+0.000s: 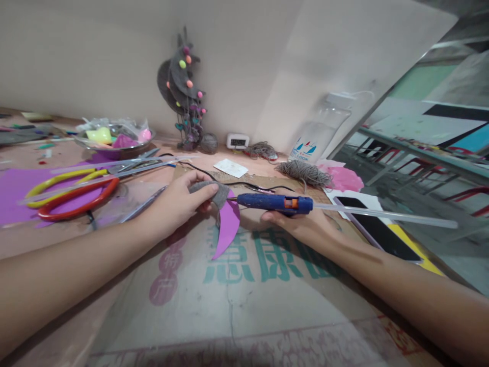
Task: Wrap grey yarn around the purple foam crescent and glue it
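Between its thumb and fingers, my left hand [182,196] pinches a purple crescent-shaped piece [229,224] whose upper part is covered with grey yarn [220,194]. The crescent's bare purple tip points down towards me. A blue hot glue gun [267,202] lies in the grip of my right hand [301,224], its nozzle at the edge of the crescent beside the grey yarn. A long clear glue stick [385,214] sticks out of the gun's back end. Most fingers of my right hand are hidden under the gun.
Scissors with red and yellow handles [78,199] lie at left on purple sheets [13,188]. Behind are a bowl of craft bits [114,148], a hanging moon ornament [183,86], a small clock [237,141], grey yarn bundles [305,173] and a bottle [321,127]. A phone [378,229] lies right.
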{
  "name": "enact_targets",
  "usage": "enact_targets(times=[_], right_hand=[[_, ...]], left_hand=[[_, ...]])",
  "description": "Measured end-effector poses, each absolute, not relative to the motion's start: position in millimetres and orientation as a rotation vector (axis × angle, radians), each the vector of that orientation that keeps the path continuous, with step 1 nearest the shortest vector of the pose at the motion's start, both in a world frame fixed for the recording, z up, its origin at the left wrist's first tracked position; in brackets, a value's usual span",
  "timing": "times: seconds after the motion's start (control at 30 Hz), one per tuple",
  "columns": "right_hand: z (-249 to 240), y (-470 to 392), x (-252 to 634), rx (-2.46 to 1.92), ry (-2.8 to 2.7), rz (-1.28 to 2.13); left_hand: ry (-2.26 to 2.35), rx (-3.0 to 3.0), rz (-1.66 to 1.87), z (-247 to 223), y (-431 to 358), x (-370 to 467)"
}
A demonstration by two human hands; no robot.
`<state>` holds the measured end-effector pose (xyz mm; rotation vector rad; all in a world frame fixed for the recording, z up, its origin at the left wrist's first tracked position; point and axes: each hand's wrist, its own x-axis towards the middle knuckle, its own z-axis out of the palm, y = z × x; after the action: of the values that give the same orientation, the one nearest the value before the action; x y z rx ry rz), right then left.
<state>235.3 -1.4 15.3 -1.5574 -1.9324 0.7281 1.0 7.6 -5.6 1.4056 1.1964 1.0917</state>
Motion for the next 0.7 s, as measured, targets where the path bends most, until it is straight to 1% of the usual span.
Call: enact_targets(times=[0.17,0.37,0.6,0.7], right_hand=[[15.6,0.0,235.6,-1.541,-1.909,0.747],[17.3,-0.6,235.6,-1.553,-1.891,0.676],[18.6,0.8,234.2,-1.57,-1.84,0.674],[19.0,0.7,233.1,-1.543,-1.853,0.595]], left_hand=[[1.199,1.431,1.087,-6.4,7.7,0.2],[1.216,1.454,1.074,-5.6,7.1,0.5],[1.212,1.46,1.075,-5.9,6.7,-0.2],[1.222,1.467,1.074,-6.6,6.5,-0.2]])
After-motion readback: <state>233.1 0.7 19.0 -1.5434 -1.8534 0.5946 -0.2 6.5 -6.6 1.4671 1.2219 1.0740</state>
